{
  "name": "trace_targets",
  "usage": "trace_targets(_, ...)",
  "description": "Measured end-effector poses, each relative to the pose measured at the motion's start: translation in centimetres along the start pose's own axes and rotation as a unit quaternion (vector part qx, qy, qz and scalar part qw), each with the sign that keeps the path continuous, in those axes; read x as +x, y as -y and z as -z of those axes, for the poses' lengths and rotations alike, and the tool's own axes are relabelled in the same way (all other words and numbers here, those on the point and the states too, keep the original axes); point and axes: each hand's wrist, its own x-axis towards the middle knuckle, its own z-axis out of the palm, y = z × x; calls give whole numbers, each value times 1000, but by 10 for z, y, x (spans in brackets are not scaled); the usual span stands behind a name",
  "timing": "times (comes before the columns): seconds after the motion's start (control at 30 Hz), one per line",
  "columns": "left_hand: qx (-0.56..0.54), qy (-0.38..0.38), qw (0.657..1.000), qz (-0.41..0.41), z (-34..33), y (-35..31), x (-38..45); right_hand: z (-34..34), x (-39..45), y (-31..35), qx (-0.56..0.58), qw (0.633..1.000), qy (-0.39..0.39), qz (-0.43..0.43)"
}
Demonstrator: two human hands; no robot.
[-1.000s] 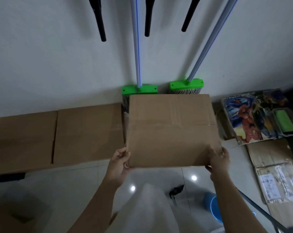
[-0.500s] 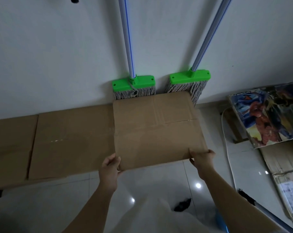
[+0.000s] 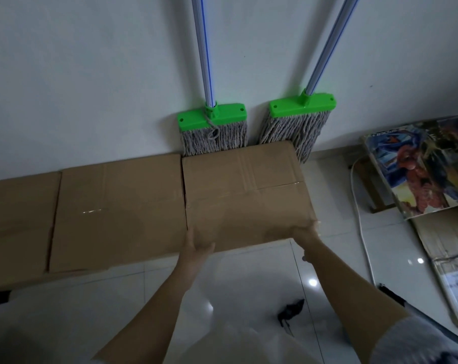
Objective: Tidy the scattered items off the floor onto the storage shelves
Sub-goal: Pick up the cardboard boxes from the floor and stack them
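Observation:
A brown cardboard box (image 3: 243, 190) sits low against the white wall, in line with two other cardboard boxes (image 3: 117, 211) to its left. My left hand (image 3: 196, 245) grips its near left corner and my right hand (image 3: 305, 231) grips its near right corner. The box's far edge meets the strands of two green-headed mops (image 3: 213, 127) that lean on the wall.
A third box (image 3: 17, 227) lies at the far left. At the right lie a superhero picture board (image 3: 427, 169), a white cable (image 3: 359, 211) and flattened cardboard (image 3: 451, 248). A small black object (image 3: 291, 311) lies on the glossy white tile floor near my feet.
The box has gone down and away from me, from in front of the mop heads to the floor row beside the other boxes. Both hands kept their grip.

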Motion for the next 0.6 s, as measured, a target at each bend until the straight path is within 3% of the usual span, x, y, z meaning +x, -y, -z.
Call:
trace_targets(0.23, 37, -1, 998, -54, 15, -66, -69, -15, -125, 46, -79, 980, 39, 180)
trace_targets(0.43, 45, -49, 997, -50, 47, -133, -158, 3, -249, 87, -154, 921, 12, 357)
trace_targets(0.6, 59, -73, 994, -50, 84, -179, -247, 18, -342, 116, -250, 865, 37, 433)
